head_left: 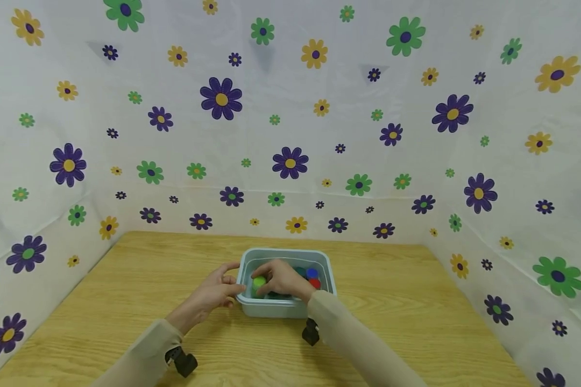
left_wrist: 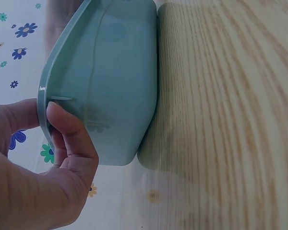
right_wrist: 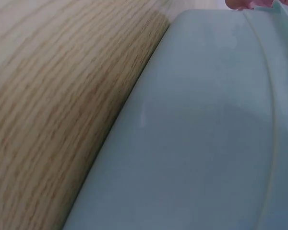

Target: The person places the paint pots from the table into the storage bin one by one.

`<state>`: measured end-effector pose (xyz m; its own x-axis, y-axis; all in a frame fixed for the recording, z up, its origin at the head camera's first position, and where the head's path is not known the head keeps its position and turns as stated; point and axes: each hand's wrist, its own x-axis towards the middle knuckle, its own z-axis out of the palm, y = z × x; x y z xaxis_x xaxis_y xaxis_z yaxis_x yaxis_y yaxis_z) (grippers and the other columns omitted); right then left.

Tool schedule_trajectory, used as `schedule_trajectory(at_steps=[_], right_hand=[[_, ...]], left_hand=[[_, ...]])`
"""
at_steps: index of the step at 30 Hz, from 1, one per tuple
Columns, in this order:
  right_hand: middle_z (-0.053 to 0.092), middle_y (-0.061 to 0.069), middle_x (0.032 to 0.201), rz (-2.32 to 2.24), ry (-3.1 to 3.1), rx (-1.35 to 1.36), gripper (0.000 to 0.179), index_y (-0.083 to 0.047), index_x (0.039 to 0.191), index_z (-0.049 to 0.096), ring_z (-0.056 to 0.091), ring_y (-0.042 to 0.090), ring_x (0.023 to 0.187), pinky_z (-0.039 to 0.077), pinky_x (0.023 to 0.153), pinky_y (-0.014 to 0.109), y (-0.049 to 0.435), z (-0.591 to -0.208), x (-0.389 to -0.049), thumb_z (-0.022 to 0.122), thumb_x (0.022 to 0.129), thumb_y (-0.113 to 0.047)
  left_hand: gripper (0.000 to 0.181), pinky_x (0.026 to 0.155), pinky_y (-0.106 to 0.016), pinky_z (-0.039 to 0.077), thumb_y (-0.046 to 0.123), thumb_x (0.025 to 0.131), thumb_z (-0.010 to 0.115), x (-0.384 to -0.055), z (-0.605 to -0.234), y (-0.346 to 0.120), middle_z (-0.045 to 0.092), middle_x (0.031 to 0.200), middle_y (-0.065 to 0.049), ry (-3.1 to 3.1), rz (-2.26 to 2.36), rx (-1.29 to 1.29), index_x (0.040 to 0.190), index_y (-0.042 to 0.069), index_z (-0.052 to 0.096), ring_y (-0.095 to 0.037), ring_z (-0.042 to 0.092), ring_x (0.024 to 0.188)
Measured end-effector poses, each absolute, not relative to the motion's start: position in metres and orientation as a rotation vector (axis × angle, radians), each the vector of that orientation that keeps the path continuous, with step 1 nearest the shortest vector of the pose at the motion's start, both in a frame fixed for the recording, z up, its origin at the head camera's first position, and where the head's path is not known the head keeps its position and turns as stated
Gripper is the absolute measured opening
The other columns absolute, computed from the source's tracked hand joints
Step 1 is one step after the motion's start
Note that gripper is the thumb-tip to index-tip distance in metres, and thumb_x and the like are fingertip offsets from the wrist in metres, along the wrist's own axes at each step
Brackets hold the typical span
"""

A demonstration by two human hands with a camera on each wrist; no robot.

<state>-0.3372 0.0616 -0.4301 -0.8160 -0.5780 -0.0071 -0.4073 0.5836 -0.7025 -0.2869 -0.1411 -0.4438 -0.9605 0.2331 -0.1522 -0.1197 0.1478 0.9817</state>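
Note:
A pale blue plastic tub point(head_left: 271, 310) stands on the table. My left hand point(head_left: 212, 293) grips its left rim; in the left wrist view, fingers curl under the lip on the outside and the thumb lies on the other side. My right hand point(head_left: 283, 278) reaches inside the tub from the right. Its thumb and forefinger pinch a small piece with a bright green round top point(head_left: 259, 281), near the tub's left end. Towards the right end sit a blue round-topped piece point(head_left: 312, 273) and a red one point(head_left: 314, 282). Behind the hand, a dark teal piece point(head_left: 299, 271) shows partly.
The wooden table point(head_left: 392, 312) extends around the tub. White cloth walls point(head_left: 252, 140) with printed flowers rise behind it and at both sides. The tub's outer wall point(right_wrist: 192, 124) fills most of the right wrist view, where the right hand's work is hidden.

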Motion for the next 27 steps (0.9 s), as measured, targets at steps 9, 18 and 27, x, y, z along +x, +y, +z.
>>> schedule_trajectory(at_steps=[9,18,27], right_hand=[[0.074,0.003,0.105,-0.948,2.668,-0.785,0.036,-0.007,0.112,0.074,0.063,0.011,0.087,0.054,0.077,0.027,0.0602,-0.4331,-0.3408,0.082,0.077,-0.007],[0.073,0.007,0.106,-0.909,2.705,-0.759,0.037,-0.006,0.114,0.073,0.065,0.017,0.095,0.055,0.087,0.035,0.0595,-0.4338,-0.3409,0.082,0.078,-0.007],[0.073,0.006,0.101,-1.003,2.653,-0.752,0.036,-0.006,0.113,0.073,0.063,0.015,0.089,0.055,0.079,0.031,0.0624,-0.4318,-0.3416,0.081,0.078,-0.006]], left_hand=[[0.065,0.056,-0.026,0.049,0.007,0.093,0.063,-0.2884,-0.4443,-0.1398,0.056,0.088,-0.004,2.152,1.896,0.105,0.15,0.013,0.031,-0.016,0.056,0.069],[0.067,0.057,-0.026,0.049,0.008,0.092,0.065,-0.2882,-0.4444,-0.1385,0.057,0.088,-0.004,2.145,1.896,0.099,0.15,0.014,0.031,-0.015,0.055,0.07],[0.072,0.056,-0.025,0.05,0.01,0.091,0.067,-0.2884,-0.4427,-0.1424,0.063,0.094,-0.009,2.138,1.888,0.091,0.151,0.012,0.029,-0.017,0.059,0.071]])
